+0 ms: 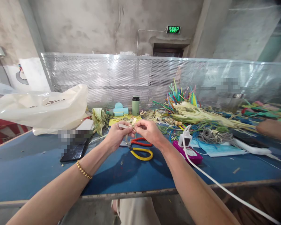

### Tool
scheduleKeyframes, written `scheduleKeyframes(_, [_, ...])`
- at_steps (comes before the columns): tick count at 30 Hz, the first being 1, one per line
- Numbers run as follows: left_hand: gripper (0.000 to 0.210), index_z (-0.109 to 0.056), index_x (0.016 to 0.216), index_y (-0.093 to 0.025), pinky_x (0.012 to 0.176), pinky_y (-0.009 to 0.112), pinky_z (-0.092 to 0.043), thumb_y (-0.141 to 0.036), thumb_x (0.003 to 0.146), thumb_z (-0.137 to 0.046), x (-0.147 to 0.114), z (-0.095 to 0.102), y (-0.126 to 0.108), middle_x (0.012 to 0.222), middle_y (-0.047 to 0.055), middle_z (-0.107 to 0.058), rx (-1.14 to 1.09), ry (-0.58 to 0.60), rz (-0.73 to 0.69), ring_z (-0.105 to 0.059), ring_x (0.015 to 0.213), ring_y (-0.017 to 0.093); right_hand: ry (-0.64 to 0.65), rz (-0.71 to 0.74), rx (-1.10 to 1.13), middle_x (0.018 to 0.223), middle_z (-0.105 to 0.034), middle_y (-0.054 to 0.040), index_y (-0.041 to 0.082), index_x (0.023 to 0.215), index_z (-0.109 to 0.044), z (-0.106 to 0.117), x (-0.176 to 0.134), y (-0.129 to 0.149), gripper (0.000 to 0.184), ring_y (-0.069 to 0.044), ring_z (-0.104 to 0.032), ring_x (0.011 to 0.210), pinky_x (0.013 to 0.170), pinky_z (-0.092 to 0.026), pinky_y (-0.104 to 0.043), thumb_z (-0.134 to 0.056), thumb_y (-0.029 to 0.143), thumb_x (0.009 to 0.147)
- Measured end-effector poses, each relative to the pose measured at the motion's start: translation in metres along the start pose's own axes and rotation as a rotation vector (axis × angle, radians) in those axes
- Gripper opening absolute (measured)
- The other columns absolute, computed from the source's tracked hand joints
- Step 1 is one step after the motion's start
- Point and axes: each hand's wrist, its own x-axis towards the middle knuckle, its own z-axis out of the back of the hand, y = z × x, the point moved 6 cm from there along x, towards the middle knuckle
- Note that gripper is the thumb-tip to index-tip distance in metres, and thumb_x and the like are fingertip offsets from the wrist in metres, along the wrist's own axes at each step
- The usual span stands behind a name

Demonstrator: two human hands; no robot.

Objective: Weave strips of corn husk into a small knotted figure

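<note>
In front of me, above the blue table point(121, 178), my two hands meet at a small pale-yellow strip of what looks like corn husk point(135, 121). My left hand point(119, 135) pinches it from one side, with a whitish narrow strip point(123, 126) sticking out past the fingers. From the other side my right hand point(150, 131) grips it between thumb and fingertips. Fingers hide part of the piece. Just below the hands lie scissors point(142, 159) with one red and one yellow handle.
Dry husks point(196, 114), colourful stems point(175, 97) and wire coils point(214, 136) spread to the right. A purple power strip point(194, 156) trails a white cable. Left are a phone point(76, 150) and plastic bag point(44, 106); behind, a green bottle point(135, 106). Another person's hand point(273, 131) reaches in from the right.
</note>
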Motion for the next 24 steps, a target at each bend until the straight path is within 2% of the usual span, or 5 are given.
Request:
scheduleKeyframes(2, [0.026, -0.058, 0.074, -0.013, 0.059, 0.024, -0.046, -0.023, 0.065, -0.080, 0.001, 0.001, -0.002, 0.062, 0.003, -0.067, -0.002, -0.004, -0.010, -0.063, 0.055, 0.013, -0.026, 0.016, -0.001, 0.073, -0.068, -0.0031, 0.014, 0.081, -0.065, 0.003, 0.001, 0.000, 0.015, -0.013, -0.059, 0.065, 0.060, -0.046, -0.024, -0.060, 0.029, 0.082])
scheduleKeyframes(4, [0.026, -0.058, 0.074, -0.013, 0.060, 0.025, -0.047, -0.024, 0.065, -0.080, 0.001, 0.003, -0.003, 0.065, 0.004, -0.069, -0.015, -0.014, -0.017, -0.063, 0.056, 0.013, -0.119, 0.044, -0.027, 0.077, -0.068, -0.0042, 0.015, 0.088, -0.065, 0.010, 0.001, 0.002, 0.017, -0.014, -0.061, 0.067, 0.062, -0.047, -0.025, -0.059, 0.030, 0.084])
scheduleKeyframes(7, [0.027, -0.058, 0.075, -0.012, 0.061, 0.026, -0.047, -0.026, 0.066, -0.080, 0.002, 0.006, -0.004, 0.067, 0.006, -0.070, -0.004, -0.040, -0.024, -0.064, 0.057, 0.014, -0.242, 0.124, -0.133, 0.078, -0.066, -0.0041, 0.016, 0.085, -0.065, 0.018, -0.001, 0.010, 0.014, -0.014, -0.059, 0.068, 0.063, -0.047, -0.026, -0.058, 0.028, 0.085])
scheduleKeyframes(11, [0.027, -0.058, 0.077, -0.013, 0.062, 0.026, -0.047, -0.026, 0.066, -0.079, 0.002, 0.006, -0.004, 0.068, 0.005, -0.070, 0.020, -0.046, -0.060, -0.065, 0.058, 0.014, -0.220, 0.234, -0.245, 0.082, -0.063, -0.0038, 0.018, 0.080, -0.066, 0.011, -0.002, 0.020, 0.008, -0.013, -0.057, 0.070, 0.067, -0.046, -0.026, -0.062, 0.024, 0.083])
scheduleKeyframes(24, [0.023, -0.062, 0.080, -0.011, 0.064, 0.027, -0.047, -0.025, 0.069, -0.077, -0.002, -0.005, -0.006, 0.072, 0.005, -0.069, -0.002, 0.052, -0.042, -0.063, 0.059, 0.013, -0.153, 0.278, -0.352, 0.076, -0.057, -0.0034, 0.018, 0.072, -0.057, 0.003, -0.004, 0.027, 0.015, -0.015, -0.052, 0.071, 0.068, -0.041, -0.026, -0.053, 0.018, 0.086])
